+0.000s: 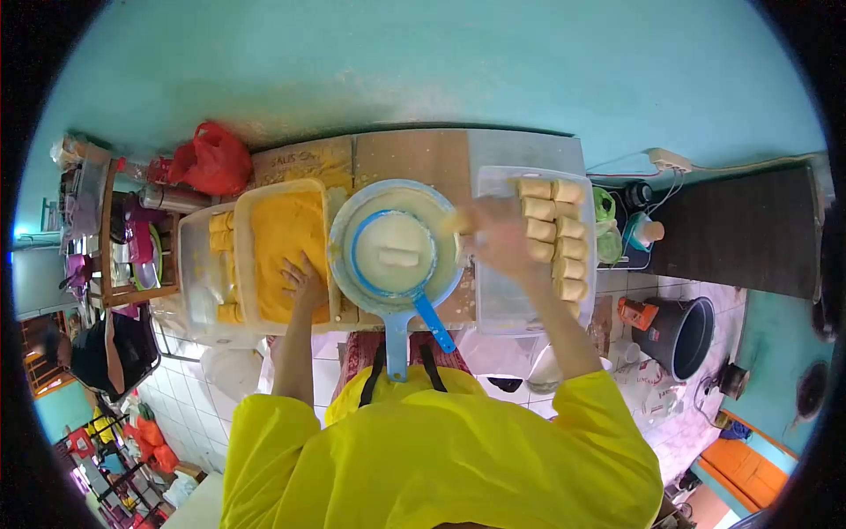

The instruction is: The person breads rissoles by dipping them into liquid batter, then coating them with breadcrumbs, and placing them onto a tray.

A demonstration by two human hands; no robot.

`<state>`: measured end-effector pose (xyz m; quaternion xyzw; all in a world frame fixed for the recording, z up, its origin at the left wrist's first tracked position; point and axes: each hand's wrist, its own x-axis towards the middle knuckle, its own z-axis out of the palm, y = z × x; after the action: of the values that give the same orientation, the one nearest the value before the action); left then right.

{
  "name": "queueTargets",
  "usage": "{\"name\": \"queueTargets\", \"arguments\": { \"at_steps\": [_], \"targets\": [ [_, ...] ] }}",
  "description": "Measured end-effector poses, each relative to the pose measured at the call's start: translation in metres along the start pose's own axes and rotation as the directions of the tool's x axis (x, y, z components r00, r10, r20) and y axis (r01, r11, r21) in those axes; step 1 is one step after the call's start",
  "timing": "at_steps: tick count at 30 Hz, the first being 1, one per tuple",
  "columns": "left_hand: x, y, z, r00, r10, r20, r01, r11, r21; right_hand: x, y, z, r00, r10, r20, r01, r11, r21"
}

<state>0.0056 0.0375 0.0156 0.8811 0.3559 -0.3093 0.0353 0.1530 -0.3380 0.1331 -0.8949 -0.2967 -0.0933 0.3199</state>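
Observation:
My left hand [304, 283] lies with its fingers spread on the orange breadcrumbs [284, 234] in a plastic tub. Between my hands stands a light-blue handled basin [397, 188] of pale batter. A blue-rimmed strainer [431, 319] sits inside it, and one pale roll [398, 257] lies in the batter there. Blurred by motion, my right hand [502, 236] is over the basin's right side, its fingers closed around what looks like another pale roll [455, 221]. To its right, a clear tray [500, 304] holds several pale rolls [539, 208] in two columns.
Left of the crumb tub, a second clear container [196, 256] holds orange-coated rolls [221, 231]. A red plastic bag [210, 159] lies behind it. At the right are a dark cabinet [736, 231] and a black bucket [689, 339] on the floor. A person in dark clothing [99, 357] is at the far left.

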Motion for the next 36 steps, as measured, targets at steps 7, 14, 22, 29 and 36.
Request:
{"name": "queueTargets", "arguments": {
  "at_steps": [7,14,22,29,36],
  "targets": [
    [-0.002,0.015,0.023,1.000,0.004,0.029,-0.003,1.000,-0.009,-0.013,-0.039,0.074,0.925,-0.306,0.226,0.280,0.949,0.142],
    [-0.010,0.024,0.027,1.000,-0.006,0.031,0.006,1.000,0.006,-0.076,0.135,-0.024,0.833,0.550,-0.065,-0.520,0.736,-0.434],
    [-0.009,0.021,0.032,0.999,0.033,0.000,-0.033,0.997,-0.066,-0.119,0.185,-0.061,0.915,0.389,0.102,-0.208,0.675,-0.708],
    [-0.015,0.021,0.025,0.998,0.056,-0.031,-0.060,0.992,-0.115,-0.059,0.061,-0.060,0.936,0.350,-0.046,-0.345,0.879,-0.328],
    [-0.030,0.023,0.003,0.995,0.100,0.017,-0.096,0.983,-0.156,-0.009,-0.075,0.037,0.924,-0.117,0.364,0.142,0.989,-0.044]
  ]
}}
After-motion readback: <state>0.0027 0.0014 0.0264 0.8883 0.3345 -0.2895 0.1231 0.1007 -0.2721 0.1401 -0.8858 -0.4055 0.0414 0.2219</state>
